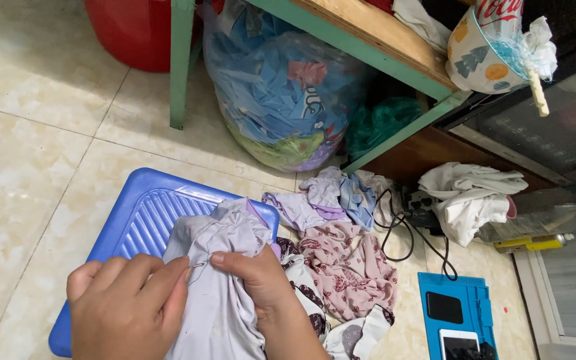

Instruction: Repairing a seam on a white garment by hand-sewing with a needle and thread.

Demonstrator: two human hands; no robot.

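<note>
Needle [197,266] barely visible between hands.

The pale garment [218,293] is soft, matt, creased cloth. Beneath it the blue lid [138,217] is ribbed, glossy plastic. The floor [28,133] is smooth, polished tile.

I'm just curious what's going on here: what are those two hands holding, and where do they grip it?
The left hand pinches a thin needle by its rear end. The right hand grips the pale lilac cloth at a bunched fold near its upper edge.
</note>
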